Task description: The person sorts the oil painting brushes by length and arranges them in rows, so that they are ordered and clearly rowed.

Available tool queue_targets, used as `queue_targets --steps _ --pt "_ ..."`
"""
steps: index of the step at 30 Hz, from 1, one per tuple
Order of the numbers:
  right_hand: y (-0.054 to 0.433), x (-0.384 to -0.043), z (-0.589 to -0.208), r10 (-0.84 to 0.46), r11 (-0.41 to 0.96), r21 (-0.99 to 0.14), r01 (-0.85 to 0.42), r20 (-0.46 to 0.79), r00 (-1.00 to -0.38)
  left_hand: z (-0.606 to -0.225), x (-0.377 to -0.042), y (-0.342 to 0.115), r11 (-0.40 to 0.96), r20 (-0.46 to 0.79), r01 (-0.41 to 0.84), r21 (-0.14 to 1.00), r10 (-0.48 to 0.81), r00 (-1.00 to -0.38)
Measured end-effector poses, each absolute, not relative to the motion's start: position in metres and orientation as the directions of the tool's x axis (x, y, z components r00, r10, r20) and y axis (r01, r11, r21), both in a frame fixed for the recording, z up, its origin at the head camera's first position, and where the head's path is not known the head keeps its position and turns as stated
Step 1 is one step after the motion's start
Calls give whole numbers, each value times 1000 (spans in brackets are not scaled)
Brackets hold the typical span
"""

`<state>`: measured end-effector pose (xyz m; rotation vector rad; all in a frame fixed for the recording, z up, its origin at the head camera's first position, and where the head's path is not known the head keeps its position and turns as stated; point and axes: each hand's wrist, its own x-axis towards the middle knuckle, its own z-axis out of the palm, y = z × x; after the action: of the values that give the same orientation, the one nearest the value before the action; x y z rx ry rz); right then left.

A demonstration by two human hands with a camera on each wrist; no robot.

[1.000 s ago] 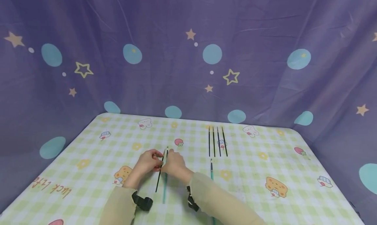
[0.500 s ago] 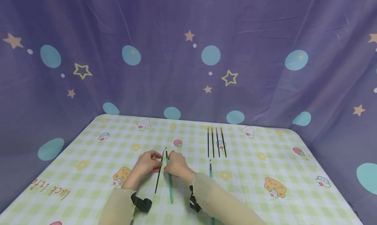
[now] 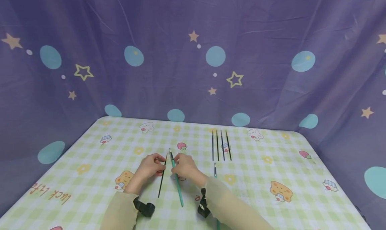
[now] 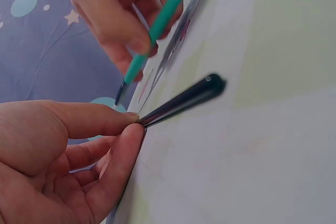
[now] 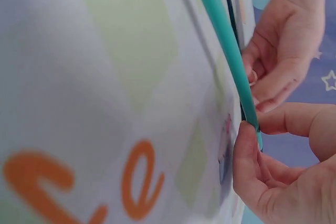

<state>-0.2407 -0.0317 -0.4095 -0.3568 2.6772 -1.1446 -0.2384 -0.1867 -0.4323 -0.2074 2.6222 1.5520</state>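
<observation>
My left hand [image 3: 150, 165] pinches a thin black paintbrush [image 3: 161, 183] between thumb and forefinger near its bristle end. In the left wrist view the black handle [image 4: 184, 99] points away from the fingertips. Just to the right, my right hand [image 3: 184, 166] pinches a teal paintbrush [image 3: 178, 188] near its dark ferrule. Its bristles tilt toward the far left, and the handle slants down to the near right. The right wrist view shows the teal handle [image 5: 228, 45] raised over the cloth, its shadow beside it.
Several black paintbrushes [image 3: 217, 146] lie side by side farther back on the right. Another teal paintbrush [image 3: 215, 171] lies nearer, partly under the right sleeve [image 3: 235, 203]. A checked tablecloth [image 3: 259, 206] covers the table, and a purple curtain [image 3: 169, 29] hangs behind.
The right hand has moved slightly right, away from the left hand. Its teal paintbrush has swung so the handle end points to the near right. The left hand keeps the black paintbrush almost still.
</observation>
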Motion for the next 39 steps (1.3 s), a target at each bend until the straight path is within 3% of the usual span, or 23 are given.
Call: queue_targets --steps 13,22,39 --pt "5 -237 -402 -325 556 -822 -122 -80 -942 -431 -238 -185 486 -129 -150 861 -78 -989" --pt "35 -227 -398 -347 555 -820 -140 -75 -935 -432 -237 -184 508 -121 -143 849 -76 -990" --pt "92 -207 -399 -276 511 -859 -38 -122 -953 -431 -237 -185 519 -131 -152 841 -78 -988"
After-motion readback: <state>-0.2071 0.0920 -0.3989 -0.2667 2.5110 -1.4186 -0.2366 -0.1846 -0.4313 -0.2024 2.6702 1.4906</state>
